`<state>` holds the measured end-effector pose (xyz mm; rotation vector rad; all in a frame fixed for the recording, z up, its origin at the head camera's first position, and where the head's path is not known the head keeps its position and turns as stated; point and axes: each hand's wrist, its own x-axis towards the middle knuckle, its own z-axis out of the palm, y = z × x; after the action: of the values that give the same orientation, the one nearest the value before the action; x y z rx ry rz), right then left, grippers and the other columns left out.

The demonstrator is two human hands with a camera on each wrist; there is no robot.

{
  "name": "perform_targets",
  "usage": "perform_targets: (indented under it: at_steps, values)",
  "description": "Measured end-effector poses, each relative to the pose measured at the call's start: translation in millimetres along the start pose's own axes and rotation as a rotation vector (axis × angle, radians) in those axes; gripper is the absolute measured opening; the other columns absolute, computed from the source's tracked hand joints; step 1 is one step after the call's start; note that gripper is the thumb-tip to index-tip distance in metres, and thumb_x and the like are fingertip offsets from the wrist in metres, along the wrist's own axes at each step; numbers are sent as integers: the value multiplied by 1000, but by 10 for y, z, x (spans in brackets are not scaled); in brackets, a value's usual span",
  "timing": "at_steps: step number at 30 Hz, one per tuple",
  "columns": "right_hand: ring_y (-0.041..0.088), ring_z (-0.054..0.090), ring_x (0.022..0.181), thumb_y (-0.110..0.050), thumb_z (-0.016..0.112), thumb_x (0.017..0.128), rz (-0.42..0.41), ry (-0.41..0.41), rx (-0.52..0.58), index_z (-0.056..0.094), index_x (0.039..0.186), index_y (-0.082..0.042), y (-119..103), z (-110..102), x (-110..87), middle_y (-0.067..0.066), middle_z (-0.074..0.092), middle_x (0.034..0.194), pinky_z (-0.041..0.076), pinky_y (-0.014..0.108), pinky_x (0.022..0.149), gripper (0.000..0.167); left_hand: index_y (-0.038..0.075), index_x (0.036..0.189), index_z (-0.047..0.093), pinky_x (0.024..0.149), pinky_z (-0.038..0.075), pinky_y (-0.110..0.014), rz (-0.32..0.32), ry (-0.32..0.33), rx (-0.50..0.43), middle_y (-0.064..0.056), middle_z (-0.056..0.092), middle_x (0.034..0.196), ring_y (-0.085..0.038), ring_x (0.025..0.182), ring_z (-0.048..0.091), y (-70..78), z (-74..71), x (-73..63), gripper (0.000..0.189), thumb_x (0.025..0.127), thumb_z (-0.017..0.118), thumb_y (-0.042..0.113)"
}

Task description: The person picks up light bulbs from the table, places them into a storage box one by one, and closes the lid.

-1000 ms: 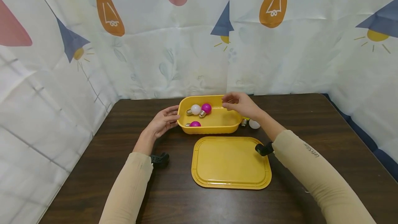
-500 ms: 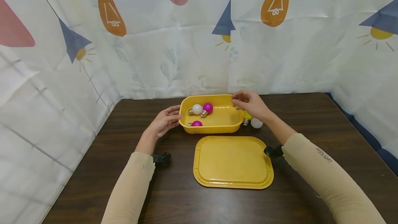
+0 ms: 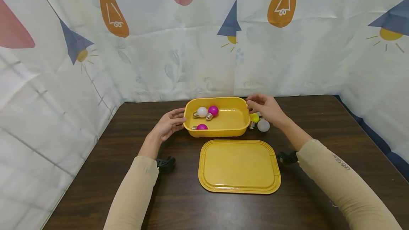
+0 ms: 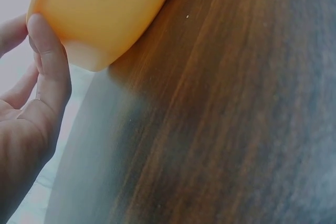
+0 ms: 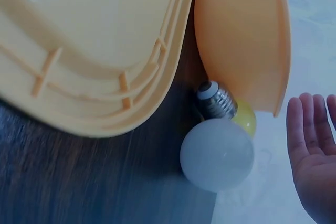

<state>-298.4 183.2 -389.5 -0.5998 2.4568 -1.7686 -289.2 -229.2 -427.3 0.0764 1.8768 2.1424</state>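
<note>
A yellow plastic container (image 3: pixel 223 133) sits toward the back of the table. Inside lie a white light bulb (image 3: pixel 202 112) and two magenta bulbs, one magenta bulb (image 3: pixel 213 110) beside it and another magenta bulb (image 3: pixel 202 127) near the front wall. My left hand (image 3: pixel 168 126) touches the container's left end from outside, its fingertips at the wall in the left wrist view. My right hand (image 3: pixel 266 108) is at the container's right end, fingers extended and holding nothing. Below it, outside the container, lie a yellow bulb (image 3: pixel 254 118) and a white bulb (image 3: pixel 263 125).
A flat yellow lid (image 3: pixel 239 166) lies on the dark wood table (image 3: pixel 179 201) in front of the container. A printed fabric curtain (image 3: pixel 198 63) hangs right behind the table's back edge.
My right hand has moved right, from over the container's inside to its right end, uncovering more of the bulbs outside. My left hand stays at the left end.
</note>
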Motion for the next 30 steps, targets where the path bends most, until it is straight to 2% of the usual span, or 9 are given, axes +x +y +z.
perform_targets:
  at_steps: [6,10,18,24,30]
  values:
    - [43,60,111,-25,58,108,22,16,-16,58,130,5,55,-69,-29,25,60,124,58,44,90,38,2,155,39,81,58,-27,1,5,9,-26,51,140,-24,105,68,-1,2,-8,56,103,60,1]
    - [44,60,111,-28,59,108,38,22,-17,58,130,5,74,-107,-44,28,59,123,57,47,90,39,2,155,39,81,58,-27,2,11,6,-23,54,137,-24,106,68,-4,-2,-1,56,103,61,1]
    - [38,61,109,-28,57,108,67,14,-25,57,131,7,120,-150,-62,29,60,125,52,59,94,41,2,155,39,78,58,-26,5,9,5,-20,56,134,-23,103,68,0,2,-3,56,103,60,0]
    - [38,61,113,-28,56,109,100,23,-18,57,133,5,158,-170,-97,28,59,130,52,56,95,41,3,156,38,79,58,-26,-1,11,10,-24,52,140,-23,103,68,8,-8,-12,56,104,59,1]
    - [37,61,113,-29,56,108,97,24,-24,56,134,6,175,-201,-114,26,59,130,53,55,96,44,3,156,38,80,58,-27,-4,15,15,-25,51,141,-24,107,68,13,-22,-29,57,103,60,1]
